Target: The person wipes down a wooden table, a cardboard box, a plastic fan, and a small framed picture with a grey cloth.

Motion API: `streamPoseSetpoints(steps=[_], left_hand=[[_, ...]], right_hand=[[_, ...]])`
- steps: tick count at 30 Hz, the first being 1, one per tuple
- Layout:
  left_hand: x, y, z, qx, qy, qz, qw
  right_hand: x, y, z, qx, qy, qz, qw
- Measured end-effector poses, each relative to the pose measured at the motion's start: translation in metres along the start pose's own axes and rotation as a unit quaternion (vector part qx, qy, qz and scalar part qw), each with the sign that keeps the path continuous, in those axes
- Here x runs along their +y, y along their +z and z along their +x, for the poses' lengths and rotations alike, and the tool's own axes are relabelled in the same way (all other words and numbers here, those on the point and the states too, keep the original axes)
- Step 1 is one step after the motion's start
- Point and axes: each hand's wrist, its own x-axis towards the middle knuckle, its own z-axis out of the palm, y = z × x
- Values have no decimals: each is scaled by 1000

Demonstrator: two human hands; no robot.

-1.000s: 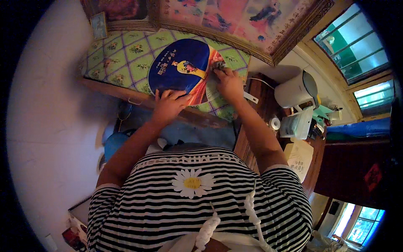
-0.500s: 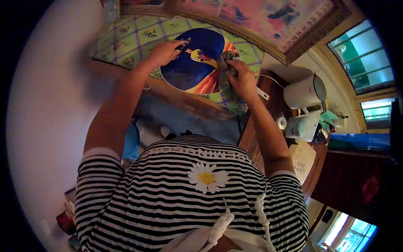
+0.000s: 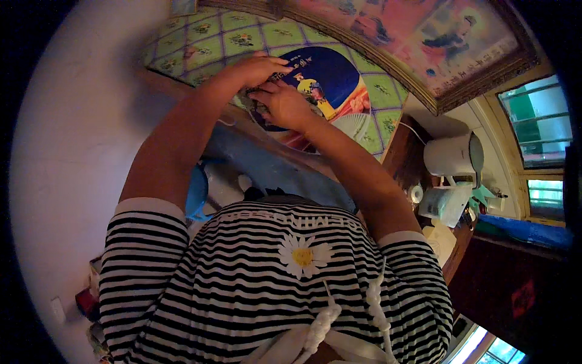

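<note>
A round dark blue board (image 3: 342, 76), printed with a yellow vase and a fan, lies flat on the green flowered tablecloth (image 3: 239, 39). On the left part of the board rests my left hand (image 3: 260, 69), its fingers stretched out over the surface and nothing seen in them. Close below it, nearly touching, my right hand (image 3: 286, 105) presses a dark greyish cloth (image 3: 262, 110) down by the board's left edge. Most of the cloth is hidden beneath the fingers, and my forearm covers part of the lower rim.
A large framed picture (image 3: 433, 39) leans behind the table. To the right, a white kettle (image 3: 450, 153) stands on a wooden surface with a tape roll (image 3: 415, 193) and a pale container (image 3: 445, 201). A blue basin (image 3: 197, 191) sits low on the left.
My right hand has swept the cloth from the board's right side across to its left edge, beside my left hand. The head view has shifted slightly.
</note>
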Motion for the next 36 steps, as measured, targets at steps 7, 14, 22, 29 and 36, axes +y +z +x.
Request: streamPoseSetpoints(steps=[7,14,22,29,36], left_hand=[[13,-16,-7,-32,101,241,965],[21,-24,-13,-49,94,222,969],[-6,-19,11,-73,165,173,968],[-7,-14,11,-58,168,172,969],[-13,-6,11,-24,163,182,969]], right_hand=[[3,-7,1,-94,-86,-3,992],[13,-28,-2,-202,-183,156,949],[11,-3,16,-48,-44,23,998],[6,-20,-26,-139,-147,26,979],[13,-54,-107,-115,-142,22,983]])
